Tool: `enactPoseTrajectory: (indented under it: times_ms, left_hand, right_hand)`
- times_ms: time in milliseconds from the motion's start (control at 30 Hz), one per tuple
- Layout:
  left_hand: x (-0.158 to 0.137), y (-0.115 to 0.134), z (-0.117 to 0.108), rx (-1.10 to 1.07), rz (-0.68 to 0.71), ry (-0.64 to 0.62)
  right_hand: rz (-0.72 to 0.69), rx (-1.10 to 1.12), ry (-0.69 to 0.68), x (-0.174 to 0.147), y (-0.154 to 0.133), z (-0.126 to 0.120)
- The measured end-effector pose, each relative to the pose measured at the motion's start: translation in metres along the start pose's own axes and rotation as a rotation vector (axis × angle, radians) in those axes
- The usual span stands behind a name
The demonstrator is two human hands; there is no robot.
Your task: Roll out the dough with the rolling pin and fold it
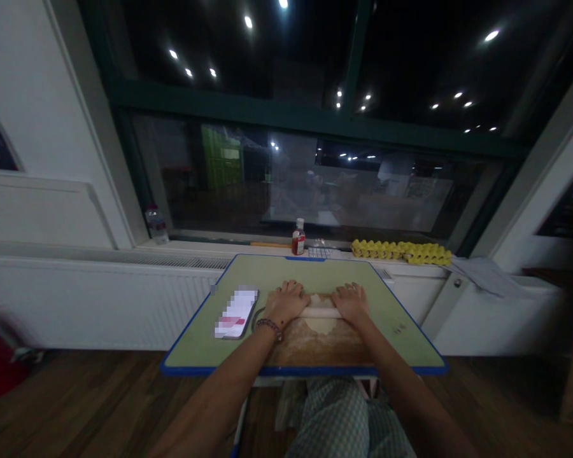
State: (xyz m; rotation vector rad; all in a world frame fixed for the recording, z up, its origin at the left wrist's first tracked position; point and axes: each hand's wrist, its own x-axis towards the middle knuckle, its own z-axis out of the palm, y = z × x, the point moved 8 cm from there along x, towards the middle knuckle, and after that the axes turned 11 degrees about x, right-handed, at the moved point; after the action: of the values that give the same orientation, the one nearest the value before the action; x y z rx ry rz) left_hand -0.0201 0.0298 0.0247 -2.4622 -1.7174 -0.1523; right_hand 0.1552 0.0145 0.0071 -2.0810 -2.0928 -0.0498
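A pale rolling pin (321,312) lies crosswise on a flat sheet of dough (322,326). My left hand (285,301), with a beaded bracelet at its wrist, is closed over the pin's left end. Over the right end, my right hand (351,301) grips it too, fingers pointing away from me. Dough shows on both the near and far sides of the pin. Under it is a flour-dusted wooden board (315,352), whose sides are partly hidden by my hands and forearms.
The board rests on a small green table (401,346) with a blue rim. A phone (237,313) lies left of my left hand. On the sill beyond stand a red-labelled bottle (298,238), yellow egg cartons (401,250) and a water bottle (157,225). A radiator (124,305) runs below.
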Motion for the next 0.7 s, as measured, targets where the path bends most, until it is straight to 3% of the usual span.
enactPoseTrajectory:
  times_ms: [300, 500, 700]
  left_hand:
    - [-0.011, 0.020, -0.005, 0.041, 0.164, 0.025]
    - [-0.013, 0.028, -0.004, 0.050, 0.183, 0.079]
    - [-0.007, 0.035, -0.001, 0.039, 0.114, 0.130]
  right_hand:
    - [-0.055, -0.061, 0.112, -0.010, -0.015, -0.004]
    - [-0.106, -0.015, 0.109, -0.018, -0.036, -0.013]
    - [-0.124, 0.021, 0.083, -0.016, -0.049, -0.005]
